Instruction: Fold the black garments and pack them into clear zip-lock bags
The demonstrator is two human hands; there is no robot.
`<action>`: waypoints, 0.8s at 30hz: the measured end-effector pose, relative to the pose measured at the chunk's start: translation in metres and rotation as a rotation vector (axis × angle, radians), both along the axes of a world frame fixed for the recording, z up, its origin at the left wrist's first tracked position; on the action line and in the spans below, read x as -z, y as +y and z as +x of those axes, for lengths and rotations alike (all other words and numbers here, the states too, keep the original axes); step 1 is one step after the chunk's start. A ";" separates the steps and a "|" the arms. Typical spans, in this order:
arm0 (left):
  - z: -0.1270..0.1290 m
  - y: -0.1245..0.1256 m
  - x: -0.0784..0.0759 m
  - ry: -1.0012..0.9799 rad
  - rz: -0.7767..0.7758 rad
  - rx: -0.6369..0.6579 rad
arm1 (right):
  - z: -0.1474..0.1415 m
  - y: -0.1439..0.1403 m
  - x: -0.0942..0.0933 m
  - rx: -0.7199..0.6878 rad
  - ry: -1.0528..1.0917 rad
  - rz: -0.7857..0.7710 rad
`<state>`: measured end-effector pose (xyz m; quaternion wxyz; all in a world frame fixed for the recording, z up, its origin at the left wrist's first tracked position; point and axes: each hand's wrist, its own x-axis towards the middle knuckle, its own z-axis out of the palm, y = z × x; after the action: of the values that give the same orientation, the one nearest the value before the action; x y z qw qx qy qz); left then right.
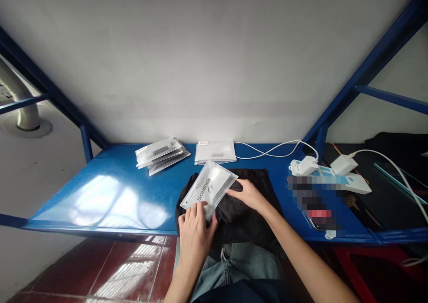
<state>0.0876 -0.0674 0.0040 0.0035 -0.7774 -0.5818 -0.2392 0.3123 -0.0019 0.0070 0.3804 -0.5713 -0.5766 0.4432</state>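
Blue metal shelving fills the middle of the frame, its shelf point(110, 191) backed by a plain white wall and framed by slanting blue struts at upper left and upper right. At centre, near the lower edge of the shelf, a black garment point(244, 214) lies bunched, and a translucent white pouch point(209, 188) printed with dark lettering rests tilted on top of it.

Both hands come up from the bottom of the frame. The left hand point(194, 231) grips the pouch's lower corner, fingers curled over its edge and thumb beneath. The right hand point(249, 195) lies with fingers extended at the pouch's right edge, fingertips touching it where the black fabric meets the plastic; whether it pinches the pouch or the cloth cannot be told.

Behind the pouch, toward the wall, a fanned pile of similar pouches point(162, 154) sits left of centre, and a neater white stack point(216, 152) lies just beside it to the right. White cables point(274, 149) run right to a power strip point(334, 178) with chargers plugged in. Below, jeans point(234, 263) and red floor tiles point(100, 272) show.
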 end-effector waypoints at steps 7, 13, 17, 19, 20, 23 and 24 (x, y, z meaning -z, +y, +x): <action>0.006 -0.012 -0.003 0.138 -0.068 0.090 | -0.010 -0.012 -0.019 -0.154 0.063 -0.089; 0.002 -0.013 0.002 0.119 -0.036 0.128 | -0.006 0.000 -0.023 -0.133 0.016 -0.068; 0.006 -0.011 0.004 0.068 0.022 0.064 | -0.008 -0.010 -0.017 -0.110 0.343 -0.132; 0.008 -0.009 0.005 0.063 0.014 0.045 | -0.010 -0.022 -0.014 -0.103 0.581 -0.193; 0.009 -0.008 0.006 0.065 0.003 0.043 | -0.010 -0.028 -0.013 -0.088 0.635 -0.208; 0.009 -0.006 0.009 0.073 -0.006 0.056 | -0.009 -0.035 -0.014 0.001 0.492 -0.159; 0.008 -0.006 0.010 0.077 0.005 0.061 | -0.009 -0.033 -0.015 0.024 0.430 -0.142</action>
<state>0.0959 -0.0732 -0.0061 0.0205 -0.8033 -0.5566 -0.2108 0.3036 -0.0346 0.0223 0.4585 -0.4957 -0.4431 0.5897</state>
